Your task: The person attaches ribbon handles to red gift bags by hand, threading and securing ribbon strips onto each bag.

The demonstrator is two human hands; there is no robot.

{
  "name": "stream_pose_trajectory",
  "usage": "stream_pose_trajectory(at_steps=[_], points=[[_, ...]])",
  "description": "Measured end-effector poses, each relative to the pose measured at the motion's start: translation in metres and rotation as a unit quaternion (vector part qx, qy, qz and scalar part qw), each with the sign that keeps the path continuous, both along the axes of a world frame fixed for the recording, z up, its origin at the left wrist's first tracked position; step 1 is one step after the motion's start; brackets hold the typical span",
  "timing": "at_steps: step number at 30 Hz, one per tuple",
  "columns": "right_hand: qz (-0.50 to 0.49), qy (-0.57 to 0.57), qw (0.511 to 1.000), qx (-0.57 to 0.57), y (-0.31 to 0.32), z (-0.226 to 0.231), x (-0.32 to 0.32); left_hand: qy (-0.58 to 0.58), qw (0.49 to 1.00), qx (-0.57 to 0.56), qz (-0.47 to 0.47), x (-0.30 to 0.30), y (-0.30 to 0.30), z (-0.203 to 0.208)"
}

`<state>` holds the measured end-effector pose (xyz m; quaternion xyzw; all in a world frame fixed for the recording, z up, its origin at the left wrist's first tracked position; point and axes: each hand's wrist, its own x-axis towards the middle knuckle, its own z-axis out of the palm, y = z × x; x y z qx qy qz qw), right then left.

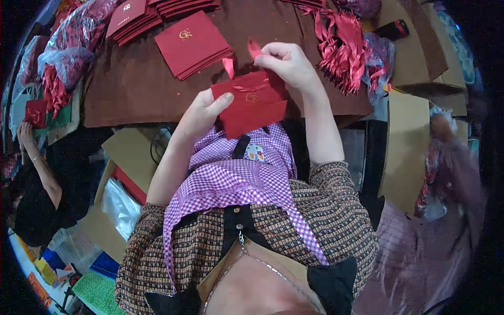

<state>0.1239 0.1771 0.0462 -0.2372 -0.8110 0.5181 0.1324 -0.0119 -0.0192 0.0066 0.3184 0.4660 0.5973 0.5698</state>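
A flat red paper gift bag [258, 116] with a small gold emblem is held above my lap, at the near edge of the table. My left hand [203, 111] grips its left side, thumb pressed on the front. A red satin ribbon runs across the bag's upper part, and one loose ribbon end [228, 68] sticks up near the left corner. Above the bag's right corner, my right hand [287, 64] pinches the other ribbon end [254, 48] between thumb and forefinger. Just beyond lies a stack of red bags [192, 42] bearing the same emblem.
Another red stack [133, 21] lies far left on the brown-covered table [131, 94]. A bundle of red ribbons [340, 47] hangs at the right. Open cardboard boxes [407, 147] flank me. Other people's hands, one at left [25, 135], work at both sides.
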Motion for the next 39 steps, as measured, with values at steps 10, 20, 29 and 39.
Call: stream_pose_trajectory(at_steps=[10,20,29,39], points=[[-0.17,0.068,0.85,0.495,0.0,-0.018,-0.004,0.088,0.996,0.0,-0.006,-0.007,0.0,0.007],[-0.037,0.198,0.952,0.232,-0.04,-0.008,-0.022,0.23,0.973,0.024,-0.015,0.01,0.007,0.022],[0.016,0.35,0.888,-0.296,-0.054,-0.006,-0.029,0.312,0.944,0.094,0.059,-0.006,0.021,-0.002],[0.026,0.405,0.848,-0.34,-0.036,-0.041,-0.045,0.494,0.838,0.133,0.192,-0.008,0.027,0.011]])
